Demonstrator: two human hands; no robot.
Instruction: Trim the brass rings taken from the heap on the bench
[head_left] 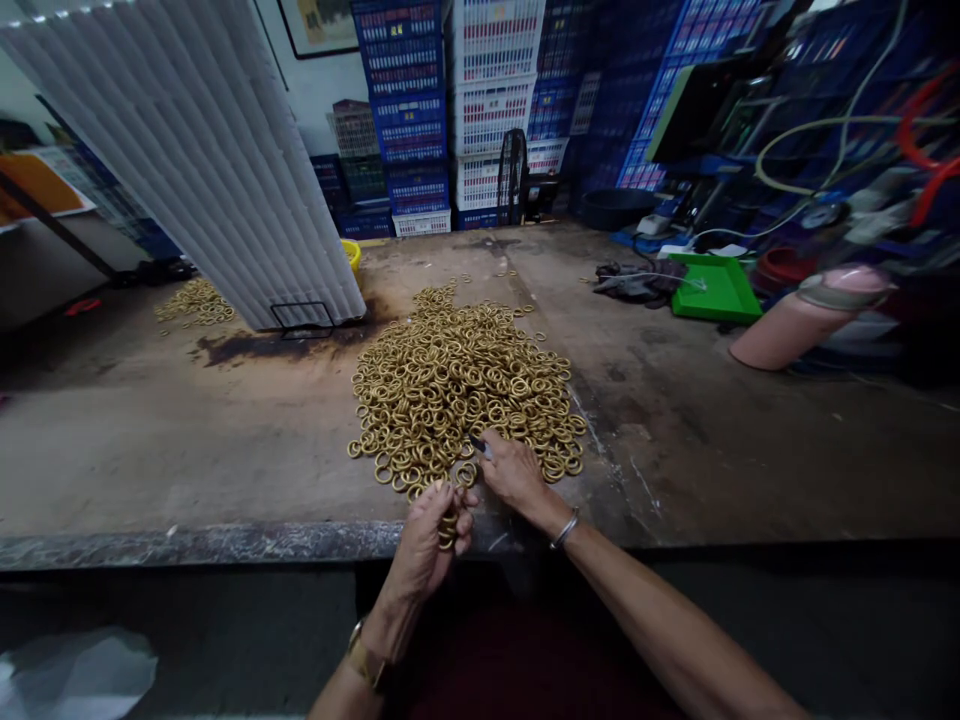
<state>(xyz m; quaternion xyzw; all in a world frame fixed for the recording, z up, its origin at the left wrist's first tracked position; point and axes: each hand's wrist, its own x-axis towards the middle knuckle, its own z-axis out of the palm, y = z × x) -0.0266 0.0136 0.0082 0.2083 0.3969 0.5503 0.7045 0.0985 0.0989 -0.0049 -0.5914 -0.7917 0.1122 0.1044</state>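
Note:
A large heap of brass-coloured rings (457, 380) lies on the brown worktable (300, 440). At the table's front edge, my left hand (431, 535) is closed around several rings (448, 530), which show between its fingers. Just to its right, my right hand (516, 472) rests at the front of the heap, its fingers wrapped round a small dark-tipped tool (480, 445). The tool's tip points up and left toward the rings. A loose ring (465, 473) sits between the two hands.
A tall grey-white corrugated stack (217, 170) stands behind on the left, near a smaller ring pile (199, 303). On the right are a green tray (715, 287), a dark cloth (634, 282) and a pink cylinder (799, 320). Blue crates (409, 130) are stacked at the back.

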